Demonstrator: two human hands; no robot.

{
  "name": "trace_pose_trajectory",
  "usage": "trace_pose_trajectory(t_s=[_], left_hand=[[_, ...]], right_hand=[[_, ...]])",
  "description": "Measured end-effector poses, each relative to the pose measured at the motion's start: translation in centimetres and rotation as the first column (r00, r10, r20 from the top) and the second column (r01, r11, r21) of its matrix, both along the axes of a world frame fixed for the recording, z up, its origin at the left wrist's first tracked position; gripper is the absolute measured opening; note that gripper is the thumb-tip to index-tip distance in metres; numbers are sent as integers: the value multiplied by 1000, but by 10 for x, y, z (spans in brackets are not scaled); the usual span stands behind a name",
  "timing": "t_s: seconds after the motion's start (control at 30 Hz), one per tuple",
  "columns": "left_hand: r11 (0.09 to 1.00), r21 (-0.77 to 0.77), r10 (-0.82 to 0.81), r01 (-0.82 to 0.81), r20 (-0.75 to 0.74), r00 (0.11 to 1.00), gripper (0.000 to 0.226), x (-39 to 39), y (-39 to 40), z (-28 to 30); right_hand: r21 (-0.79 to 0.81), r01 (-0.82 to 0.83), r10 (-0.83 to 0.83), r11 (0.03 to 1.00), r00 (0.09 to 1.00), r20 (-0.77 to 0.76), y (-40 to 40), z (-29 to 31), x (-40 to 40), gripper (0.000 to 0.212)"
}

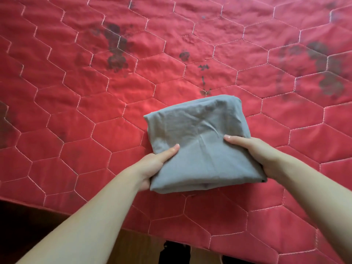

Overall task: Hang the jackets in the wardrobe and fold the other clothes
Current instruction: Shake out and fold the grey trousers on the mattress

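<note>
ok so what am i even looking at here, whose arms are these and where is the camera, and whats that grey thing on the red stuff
There is no machine here: these are a person's two bare arms. The single picture comes from a camera worn on the person's head, looking forward and down, so the arms reach in from the bottom edge.

The red surface is a quilted bedspread stitched in hexagons, with faded dark prints. On it lies a grey garment, already folded into a thick rectangle.

The left hand grips its left edge and the right hand its right edge, each with the thumb on top and the fingers tucked underneath, out of sight. Whether the bundle is lifted or resting on the bedspread I cannot tell. A strip of wooden floor shows below the bed.
</note>
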State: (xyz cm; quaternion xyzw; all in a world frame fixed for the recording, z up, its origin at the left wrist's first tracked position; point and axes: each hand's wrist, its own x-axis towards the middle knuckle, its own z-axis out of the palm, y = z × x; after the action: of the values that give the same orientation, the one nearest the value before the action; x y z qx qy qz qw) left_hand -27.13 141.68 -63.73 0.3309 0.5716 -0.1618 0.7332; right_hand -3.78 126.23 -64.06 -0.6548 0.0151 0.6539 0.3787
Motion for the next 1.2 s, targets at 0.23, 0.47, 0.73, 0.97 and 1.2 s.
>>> trace_pose_trajectory(t_s=[0.23,0.47,0.73,0.97,1.2], left_hand=[[996,84,-15,19,-54,998,53,14,-32,12],[918,387,-44,87,-120,992,52,39,-60,64],[835,523,75,-170,198,977,18,83,-61,274],[710,605,88,-360,431,898,24,63,-74,482],[588,575,216,-568,566,796,21,-33,-138,573]], right_hand=[[-111,-21,32,994,994,107,-25,15,7,43],[-13,-105,98,994,865,492,-46,64,24,22],[288,-215,-8,933,788,615,-36,278,87,22],[423,-223,54,878,925,375,-24,476,92,61],[516,-318,161,795,932,326,-33,578,10,72]])
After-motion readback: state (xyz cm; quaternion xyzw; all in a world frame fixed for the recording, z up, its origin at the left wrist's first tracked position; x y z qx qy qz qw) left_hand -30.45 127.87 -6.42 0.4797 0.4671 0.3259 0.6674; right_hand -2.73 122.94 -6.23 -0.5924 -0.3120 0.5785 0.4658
